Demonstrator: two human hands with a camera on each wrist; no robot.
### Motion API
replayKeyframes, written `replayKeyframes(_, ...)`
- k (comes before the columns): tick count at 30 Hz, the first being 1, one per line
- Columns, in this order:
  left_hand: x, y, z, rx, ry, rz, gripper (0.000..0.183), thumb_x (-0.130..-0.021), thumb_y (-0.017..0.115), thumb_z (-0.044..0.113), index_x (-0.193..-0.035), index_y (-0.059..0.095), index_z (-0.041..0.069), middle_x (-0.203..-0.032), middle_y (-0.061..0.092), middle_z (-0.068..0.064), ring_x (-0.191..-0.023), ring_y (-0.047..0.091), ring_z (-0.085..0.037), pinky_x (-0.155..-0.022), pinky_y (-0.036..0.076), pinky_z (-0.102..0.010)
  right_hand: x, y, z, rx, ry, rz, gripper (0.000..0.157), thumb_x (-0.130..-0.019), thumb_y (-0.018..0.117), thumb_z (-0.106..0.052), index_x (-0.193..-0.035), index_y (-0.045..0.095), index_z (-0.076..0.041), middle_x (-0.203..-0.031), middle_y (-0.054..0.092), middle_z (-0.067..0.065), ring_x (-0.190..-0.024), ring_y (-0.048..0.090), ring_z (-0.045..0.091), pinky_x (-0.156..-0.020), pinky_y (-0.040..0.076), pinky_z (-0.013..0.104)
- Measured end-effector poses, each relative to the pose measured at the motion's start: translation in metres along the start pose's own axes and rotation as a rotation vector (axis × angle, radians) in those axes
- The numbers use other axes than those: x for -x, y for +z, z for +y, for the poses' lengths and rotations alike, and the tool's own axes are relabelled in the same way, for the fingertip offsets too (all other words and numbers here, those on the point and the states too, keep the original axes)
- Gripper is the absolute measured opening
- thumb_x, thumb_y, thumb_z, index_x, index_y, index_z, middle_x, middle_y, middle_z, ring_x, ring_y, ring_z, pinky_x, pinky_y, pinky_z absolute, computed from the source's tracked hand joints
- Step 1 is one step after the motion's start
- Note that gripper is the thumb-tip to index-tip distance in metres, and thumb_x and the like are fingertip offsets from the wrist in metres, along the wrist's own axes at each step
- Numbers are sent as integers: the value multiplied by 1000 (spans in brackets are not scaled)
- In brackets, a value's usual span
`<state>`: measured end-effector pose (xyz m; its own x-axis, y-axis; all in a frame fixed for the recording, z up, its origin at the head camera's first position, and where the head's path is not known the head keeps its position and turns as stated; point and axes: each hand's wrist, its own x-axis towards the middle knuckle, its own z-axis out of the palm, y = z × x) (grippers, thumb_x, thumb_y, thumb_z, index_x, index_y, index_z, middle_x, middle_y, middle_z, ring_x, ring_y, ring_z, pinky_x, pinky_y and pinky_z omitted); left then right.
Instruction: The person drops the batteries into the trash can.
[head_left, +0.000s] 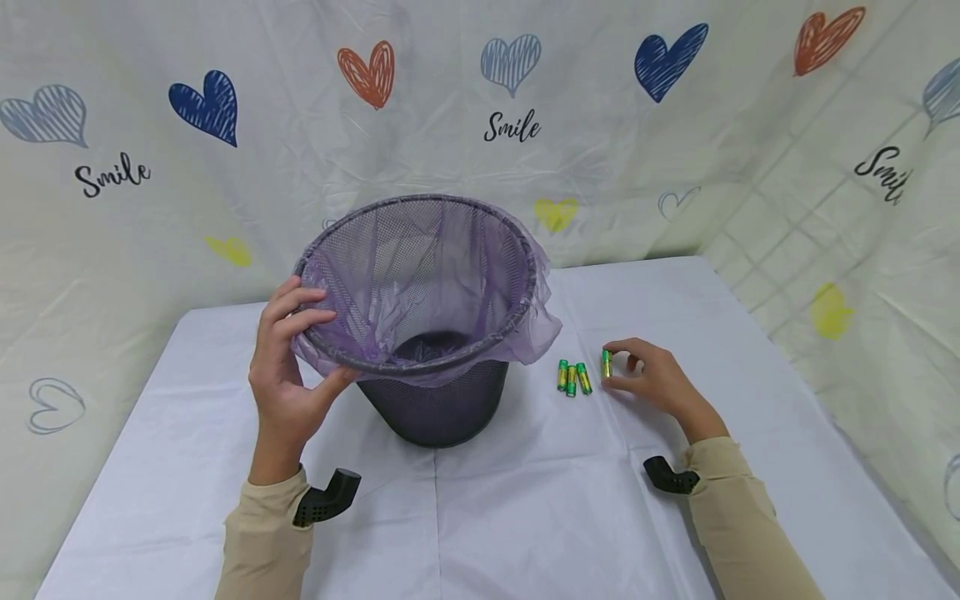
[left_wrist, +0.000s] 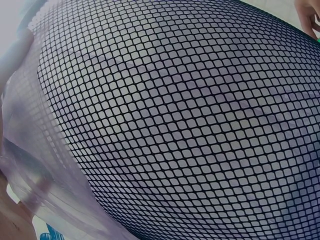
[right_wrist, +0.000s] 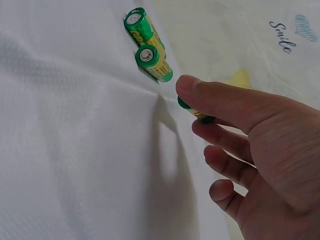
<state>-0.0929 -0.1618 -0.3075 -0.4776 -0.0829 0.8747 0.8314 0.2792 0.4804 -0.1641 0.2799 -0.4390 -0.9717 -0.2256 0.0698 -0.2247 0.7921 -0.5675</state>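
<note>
Battery [head_left: 607, 365] sits pinched between thumb and finger of the right hand [head_left: 651, 377], seemingly by its two ends, on the right part of the table [head_left: 510, 517]; whether it touches the surface I cannot tell. It should be light and rigid, with a smooth casing apt to roll or slip, so a pinch across its middle would probably be surer. Three loose batteries [head_left: 572, 380] lie close together just beside it, toward the mesh bin [head_left: 442, 412]. The left hand [head_left: 288, 358] grips that bin's rim, fingers reaching over it; the bin looks light, its purple liner [head_left: 538, 329] thin and easily torn. Open room stretches from the right hand to the table's right edge and far right corner, while liner bulges out near the loose batteries
</note>
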Motion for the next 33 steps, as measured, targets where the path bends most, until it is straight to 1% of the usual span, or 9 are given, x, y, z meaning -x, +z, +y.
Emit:
replayKeyframes(7, 0, 0, -1, -4, -2, -4, 67, -79, 77, 44, -98, 56, -17, -121, 60, -15, -134, 41, -37, -121, 29, -47, 1, 0, -5, -22, 1, 40, 49, -79, 79, -27, -123, 64, -10, -96, 65, 8, -81, 50, 19, -61, 37, 23)
replayKeyframes(11, 0, 1, 0, -3, -2, 2, 68, -79, 77, 44, -98, 56, -17, -121, 60, -15, -134, 41, -38, -120, 29, -47, 2, -1, -8, -41, 20, 49, 48, -80, 78, -31, -122, 65, -11, -96, 65, 10, -80, 49, 19, -58, 37, 23)
replayKeyframes(15, -1, 2, 2, 0, 1, 11, 68, -78, 78, 44, -97, 56, -17, -119, 61, -15, -133, 42, -39, -120, 29, -48, 3, -2, -11, -48, 25, 59, 48, -81, 77, -37, -121, 66, -14, -95, 64, 11, -80, 48, 18, -58, 37, 23)
replayKeyframes(19, -1, 2, 3, 2, 2, 17, 67, -78, 78, 43, -96, 56, -18, -119, 61, -15, -132, 42, -39, -120, 29, -48, 4, -2, -15, -53, 5, 88, 45, -81, 77, -38, -118, 68, -14, -91, 64, 8, -79, 47, 17, -59, 37, 24)
replayKeyframes(24, -1, 2, 3, 2, 4, 17, 67, -78, 78, 43, -96, 56, -18, -119, 61, -16, -132, 42, -39, -120, 29, -48, 6, -5, -21, -61, -28, 129, 41, -81, 77, -36, -115, 69, -14, -88, 63, 4, -78, 47, 14, -60, 37, 23)
replayKeyframes(33, -1, 2, 2, 8, 6, 16, 67, -78, 78, 43, -96, 56, -18, -119, 61, -15, -132, 41, -40, -120, 30, -48, 7, -8, -28, -79, -65, 154, 39, -80, 78, -35, -114, 70, -17, -88, 63, 6, -76, 46, 12, -60, 36, 21)
